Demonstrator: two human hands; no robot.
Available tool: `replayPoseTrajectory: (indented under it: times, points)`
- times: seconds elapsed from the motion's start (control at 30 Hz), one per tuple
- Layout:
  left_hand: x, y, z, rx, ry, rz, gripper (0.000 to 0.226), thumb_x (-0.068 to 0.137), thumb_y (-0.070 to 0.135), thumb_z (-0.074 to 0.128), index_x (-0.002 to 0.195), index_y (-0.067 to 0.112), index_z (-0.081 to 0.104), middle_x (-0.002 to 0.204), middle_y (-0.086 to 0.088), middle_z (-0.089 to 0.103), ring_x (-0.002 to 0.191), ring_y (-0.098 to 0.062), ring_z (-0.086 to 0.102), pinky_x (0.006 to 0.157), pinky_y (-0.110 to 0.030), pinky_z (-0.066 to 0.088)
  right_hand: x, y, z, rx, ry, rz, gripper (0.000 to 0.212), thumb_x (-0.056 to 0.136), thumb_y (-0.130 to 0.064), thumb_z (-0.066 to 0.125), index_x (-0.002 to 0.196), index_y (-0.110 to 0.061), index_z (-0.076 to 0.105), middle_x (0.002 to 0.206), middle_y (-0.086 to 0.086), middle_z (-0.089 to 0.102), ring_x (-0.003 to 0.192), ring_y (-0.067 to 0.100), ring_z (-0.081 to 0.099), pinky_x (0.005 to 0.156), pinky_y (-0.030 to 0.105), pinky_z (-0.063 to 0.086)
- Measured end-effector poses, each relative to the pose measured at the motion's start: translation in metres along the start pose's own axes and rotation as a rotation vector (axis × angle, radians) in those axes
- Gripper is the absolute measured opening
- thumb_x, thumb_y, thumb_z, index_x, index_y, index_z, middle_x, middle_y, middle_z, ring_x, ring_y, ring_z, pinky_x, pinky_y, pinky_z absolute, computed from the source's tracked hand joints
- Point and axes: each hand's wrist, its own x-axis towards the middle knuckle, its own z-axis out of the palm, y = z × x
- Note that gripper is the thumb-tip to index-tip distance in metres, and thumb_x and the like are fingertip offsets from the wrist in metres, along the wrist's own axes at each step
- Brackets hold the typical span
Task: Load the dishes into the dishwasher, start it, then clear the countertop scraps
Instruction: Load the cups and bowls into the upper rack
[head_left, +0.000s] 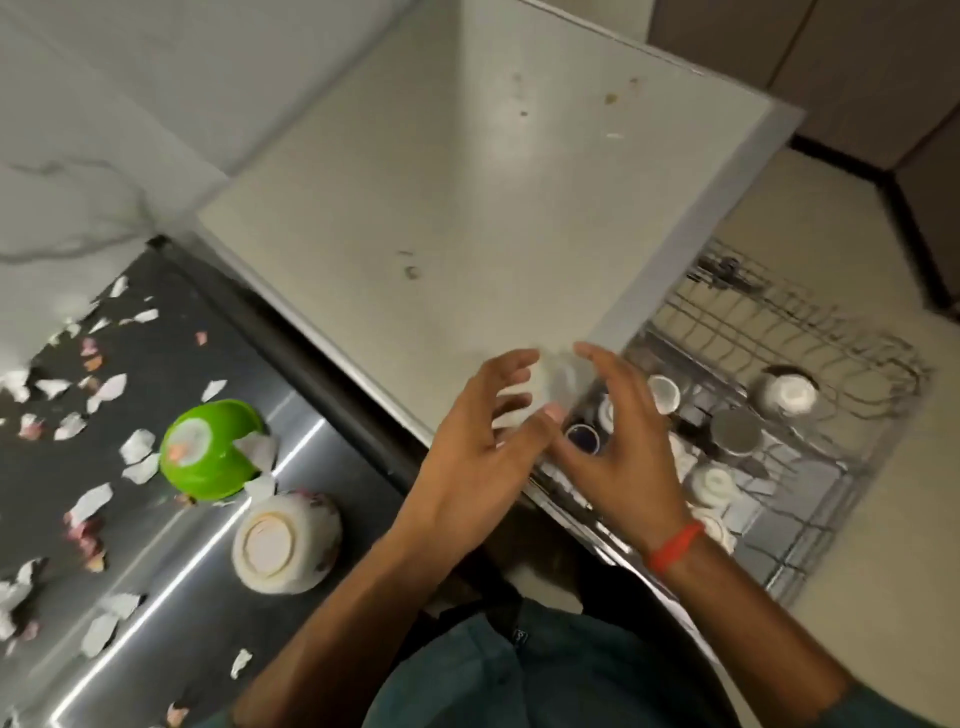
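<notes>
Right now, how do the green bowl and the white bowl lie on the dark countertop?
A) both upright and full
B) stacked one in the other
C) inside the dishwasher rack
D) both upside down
D: the green bowl and the white bowl both show their bases upward, side by side among the scraps on the countertop.

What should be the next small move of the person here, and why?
Probably reach the left hand to the white bowl and carry it to the rack. It and the green bowl lie upside down on the counter; the blurred thing between both hands is unclear.
</notes>
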Motion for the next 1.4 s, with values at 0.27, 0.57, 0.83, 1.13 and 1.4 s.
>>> replayPoseTrajectory:
  times: [0.27,0.57,0.83,1.13,1.4]
  points:
    - [-0.079,-0.065,-0.097,-0.127,0.289,-0.056,0.037,0.093,0.031,0.065,0.13,0.036,0.062,0.125,0.01,0.068,0.121,-0.003,0.063,0.097,-0.025,0.055,-0.019,-0.051,0.112,-0.1,-0.466,-0.135,0.071,0.076,-0.054,0.073,0.14,-0.032,0.05,0.139,-0.012,0.049,0.132,0.005,0.044,0.108,0.031,0.042]
    - [-0.123,-0.118,-0.153,-0.161,0.589,-0.092,0.038,0.092,0.034,0.063,0.13,0.031,0.063,0.127,0.01,0.067,0.121,-0.013,0.063,0.102,-0.043,0.053,-0.029,-0.084,0.194,-0.498,-0.792,-0.308,0.109,0.059,-0.063,0.084,0.152,-0.035,0.034,0.156,-0.005,0.031,0.145,0.016,0.027,0.119,0.039,0.027]
    - [-0.136,-0.139,-0.172,-0.25,0.571,-0.155,0.046,0.089,0.043,0.065,0.134,0.032,0.06,0.127,0.011,0.067,0.119,-0.006,0.064,0.102,-0.041,0.054,-0.036,-0.095,0.211,-0.645,-0.822,-0.451,0.108,0.058,-0.056,0.085,0.15,-0.035,0.033,0.154,-0.013,0.033,0.145,0.013,0.023,0.118,0.037,0.021]
    - [-0.139,-0.139,-0.182,-0.243,0.589,-0.156,0.037,0.099,0.025,0.066,0.132,0.036,0.057,0.127,0.015,0.063,0.116,0.004,0.061,0.096,-0.023,0.05,-0.041,-0.105,0.208,-0.49,-0.687,-0.44,0.096,0.054,-0.061,0.082,0.139,-0.041,0.042,0.136,-0.024,0.048,0.128,0.002,0.045,0.105,0.031,0.03]
    - [-0.114,-0.113,-0.172,-0.442,0.442,-0.17,0.069,0.078,0.028,0.088,0.138,0.023,0.053,0.121,-0.003,0.072,0.106,-0.012,0.072,0.084,-0.03,0.06,-0.031,-0.12,0.177,-0.366,-0.533,-0.415,0.098,0.054,-0.059,0.085,0.14,-0.038,0.044,0.135,-0.022,0.053,0.127,0.002,0.05,0.107,0.034,0.037]
